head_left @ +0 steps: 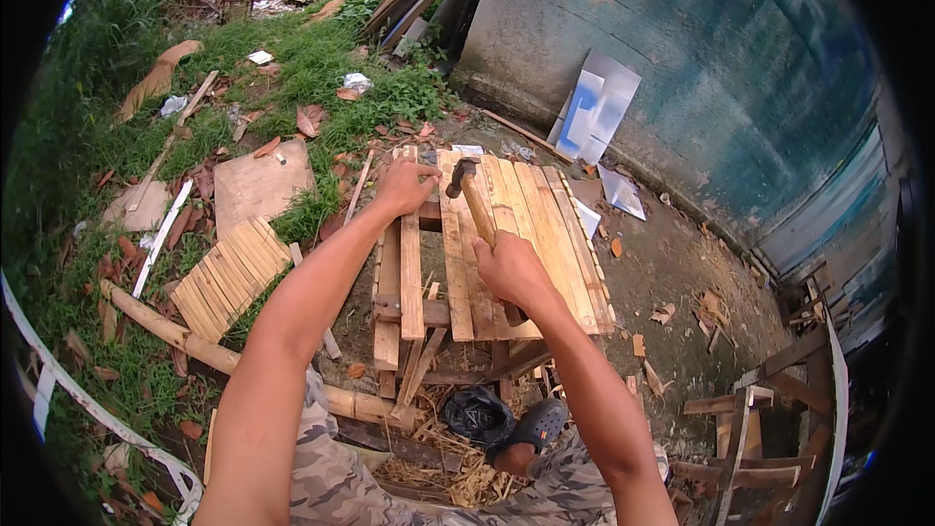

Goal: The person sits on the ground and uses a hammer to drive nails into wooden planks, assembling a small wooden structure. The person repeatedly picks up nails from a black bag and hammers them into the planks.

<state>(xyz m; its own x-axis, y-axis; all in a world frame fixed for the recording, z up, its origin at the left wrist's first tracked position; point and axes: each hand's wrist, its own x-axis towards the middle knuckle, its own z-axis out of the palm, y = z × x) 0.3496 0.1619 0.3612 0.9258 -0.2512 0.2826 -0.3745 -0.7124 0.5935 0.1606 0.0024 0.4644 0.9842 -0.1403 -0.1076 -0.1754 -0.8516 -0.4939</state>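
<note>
My right hand (511, 276) is wrapped around the wooden handle of a hammer (477, 209). Its dark metal head is raised over the far left part of a panel of pale wooden slats (526, 234). At the far end of a narrow wooden strip (411, 273), my left hand (407, 185) reaches toward the panel's left edge. Thumb and forefinger come together there; anything small between them is too fine to make out. The panel and strips rest on a rough workbench of dark timbers (429, 313).
A black plastic bag (478, 414) lies among wood shavings below the bench, near my shoe (541, 426). A smaller slat bundle (230, 276) and bamboo pole (175, 331) lie left. Metal sheets (602, 107) lean on the wall (672, 49). A wooden frame (745, 438) stands right.
</note>
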